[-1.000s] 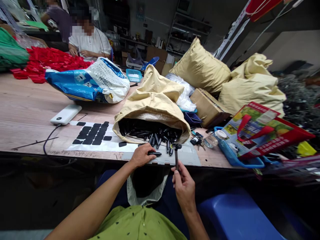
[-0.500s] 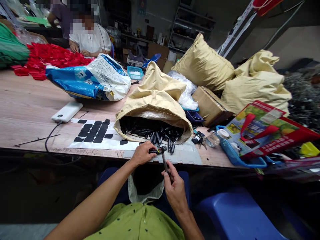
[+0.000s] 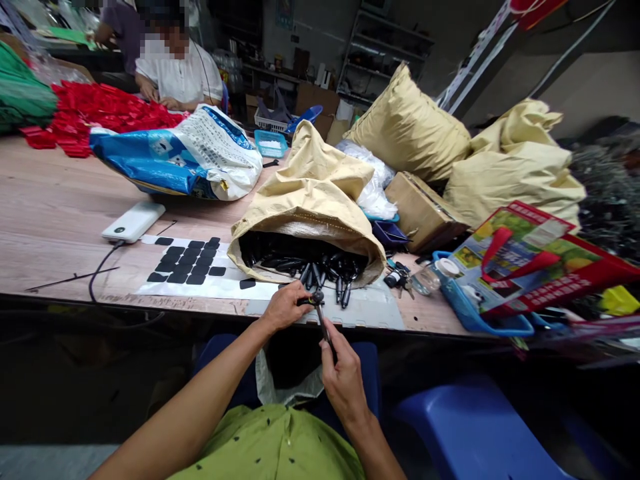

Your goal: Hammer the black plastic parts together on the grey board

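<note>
My left hand (image 3: 287,303) is closed around a small black part (image 3: 305,302) at the table's front edge; the fingers hide most of it. In my right hand (image 3: 343,373) is a ratchet wrench (image 3: 323,323), or a tool much like one, with a metal shaft and a round head. Its head meets the end of the black part. Just beyond both hands, an open beige sack (image 3: 310,193) lies on its side. Several glossy black tapered pieces (image 3: 345,287) spill from its mouth onto a grey sheet (image 3: 380,310).
Left on the table (image 3: 45,220) are a white power bank (image 3: 134,222) with a cable, black pads (image 3: 193,263) on white paper and a blue-white bag (image 3: 175,157). Right are keys (image 3: 400,279), a jar (image 3: 427,279) and a blue basket (image 3: 465,310). Another person (image 3: 180,77) sits across.
My right hand has shifted slightly left with the tool, whose head now sits further left, closer to my left fingers. My left hand stays in place holding the black part.
</note>
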Available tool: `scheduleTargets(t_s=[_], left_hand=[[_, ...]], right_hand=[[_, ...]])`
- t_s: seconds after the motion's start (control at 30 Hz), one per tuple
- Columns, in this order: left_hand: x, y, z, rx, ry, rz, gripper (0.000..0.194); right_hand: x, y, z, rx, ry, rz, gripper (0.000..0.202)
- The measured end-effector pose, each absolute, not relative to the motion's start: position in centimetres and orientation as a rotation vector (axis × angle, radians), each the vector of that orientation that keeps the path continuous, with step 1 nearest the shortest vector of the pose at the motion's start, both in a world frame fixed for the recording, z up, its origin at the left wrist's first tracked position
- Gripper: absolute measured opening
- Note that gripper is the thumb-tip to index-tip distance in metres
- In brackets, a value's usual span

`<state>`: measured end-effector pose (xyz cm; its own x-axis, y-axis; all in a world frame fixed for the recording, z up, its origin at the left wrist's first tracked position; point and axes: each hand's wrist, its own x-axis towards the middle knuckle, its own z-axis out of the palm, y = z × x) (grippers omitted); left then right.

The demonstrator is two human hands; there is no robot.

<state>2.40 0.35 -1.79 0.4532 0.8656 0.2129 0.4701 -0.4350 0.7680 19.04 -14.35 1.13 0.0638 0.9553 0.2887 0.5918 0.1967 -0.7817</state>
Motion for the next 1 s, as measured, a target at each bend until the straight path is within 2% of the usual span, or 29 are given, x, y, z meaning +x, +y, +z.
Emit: scheduleTargets(t_s=[0.23,0.47,0.73,0.87,1.0], left_hand=[[2.4,0.4,-1.9,2.068,1.114,0.808,0.019],[2.4,0.4,-2.0,2.075,1.120,0.805,0.020],[2.0,0.5,-1.3,2.000,1.043,0.777,0.025],[1.9,0.5,-0.9,1.942,1.009,0.809,0.027],[1.8,0.4,-0.7,1.911,0.979,0.838,0.028]], right_hand=[[19.5,-14.6,1.0,-1.526,-1.569,0.449,0.048],[19.8,-15.0,0.6,-1.581,-1.488,0.554,0.046],[25.7,-13.3,0.6,-1.843,-1.249,0.176,0.051],[28.5,-12.4,-1.1,-2.063,-1.258,0.121,0.055],[28.6,-11.9,-2.2,-2.071,-1.332,0.091,0.055]])
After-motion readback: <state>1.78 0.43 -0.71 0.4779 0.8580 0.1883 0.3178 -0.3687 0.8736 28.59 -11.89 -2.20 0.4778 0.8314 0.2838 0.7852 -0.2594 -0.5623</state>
